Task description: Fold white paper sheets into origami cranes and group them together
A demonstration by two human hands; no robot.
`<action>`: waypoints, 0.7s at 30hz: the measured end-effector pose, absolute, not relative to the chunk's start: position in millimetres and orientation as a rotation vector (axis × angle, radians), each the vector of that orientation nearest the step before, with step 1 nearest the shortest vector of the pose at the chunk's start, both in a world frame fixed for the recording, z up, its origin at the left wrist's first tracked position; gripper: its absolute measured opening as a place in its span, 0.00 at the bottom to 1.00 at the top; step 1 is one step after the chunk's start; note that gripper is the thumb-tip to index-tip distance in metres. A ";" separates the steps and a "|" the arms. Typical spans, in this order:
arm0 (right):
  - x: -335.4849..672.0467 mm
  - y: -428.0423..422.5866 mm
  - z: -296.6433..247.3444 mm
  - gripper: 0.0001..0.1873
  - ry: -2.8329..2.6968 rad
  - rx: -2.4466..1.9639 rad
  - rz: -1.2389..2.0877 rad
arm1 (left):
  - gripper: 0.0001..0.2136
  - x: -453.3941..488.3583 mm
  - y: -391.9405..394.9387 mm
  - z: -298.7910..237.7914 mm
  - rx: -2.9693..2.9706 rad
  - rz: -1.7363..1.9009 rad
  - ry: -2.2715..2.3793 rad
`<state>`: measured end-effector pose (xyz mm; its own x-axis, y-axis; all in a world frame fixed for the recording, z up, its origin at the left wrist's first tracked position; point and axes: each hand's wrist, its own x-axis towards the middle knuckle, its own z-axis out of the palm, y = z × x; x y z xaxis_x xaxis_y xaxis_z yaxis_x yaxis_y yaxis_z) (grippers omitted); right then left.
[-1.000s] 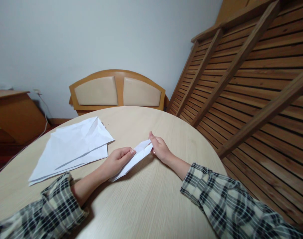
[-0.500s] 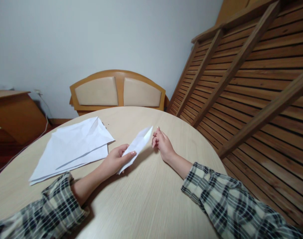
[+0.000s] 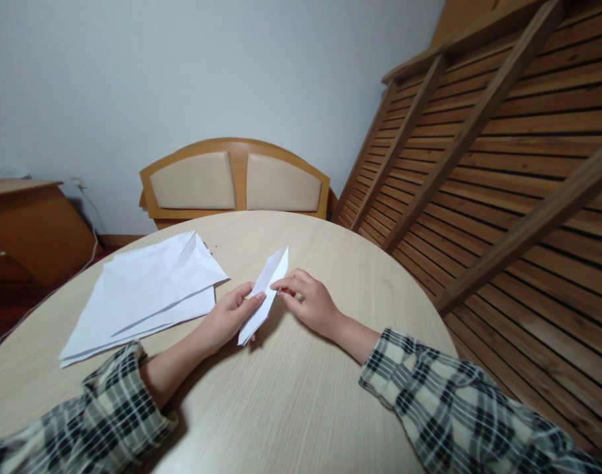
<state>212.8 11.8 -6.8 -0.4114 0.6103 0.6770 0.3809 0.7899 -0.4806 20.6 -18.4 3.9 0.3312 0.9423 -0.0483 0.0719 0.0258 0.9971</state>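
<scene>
A long, narrow piece of folded white paper (image 3: 267, 284) is held above the table, tilted with its pointed end up and away from me. My left hand (image 3: 230, 317) grips its lower part, thumb on top and fingers underneath. From the other side, my right hand (image 3: 311, 304) has its thumb and bent fingers at the paper's right edge, near the middle, in a pinch. The fingertips partly cover that edge. Left of my hands lie loose white sheets (image 3: 143, 289), overlapping and creased, with one corner folded over.
The round, light wooden table (image 3: 301, 395) spreads beneath both arms. A padded wooden headboard (image 3: 239, 181) stands behind it against the wall. Slatted wooden panelling (image 3: 503, 217) leans along the right side. A brown desk (image 3: 29, 230) and a cable are at the left.
My right hand has moved left and down from beside the paper's tip to its edge, fingers now touching it. The paper has turned more upright and shifted slightly left.
</scene>
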 end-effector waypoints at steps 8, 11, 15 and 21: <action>212.8 13.3 -6.5 0.09 -2.062 -0.629 0.285 | 0.17 15.0 -8.6 -8.3 1.449 1.043 1.041; 212.9 13.4 -6.2 0.10 -2.092 -0.599 0.294 | 0.17 15.3 -6.8 -9.4 1.309 1.026 1.005; 213.9 14.1 -6.4 0.10 -2.124 -0.610 0.286 | 0.16 16.6 -6.6 -6.2 1.238 1.038 0.989; 215.7 15.8 -7.8 0.10 -2.171 -0.667 0.244 | 0.15 17.2 -6.6 -6.1 1.206 1.076 0.968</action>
<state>215.7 15.8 -7.8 -0.5136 0.5401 0.6668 0.3788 0.8400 -0.3886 17.2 -6.6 -6.1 0.2281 0.9736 -0.0107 -0.1135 0.0375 0.9928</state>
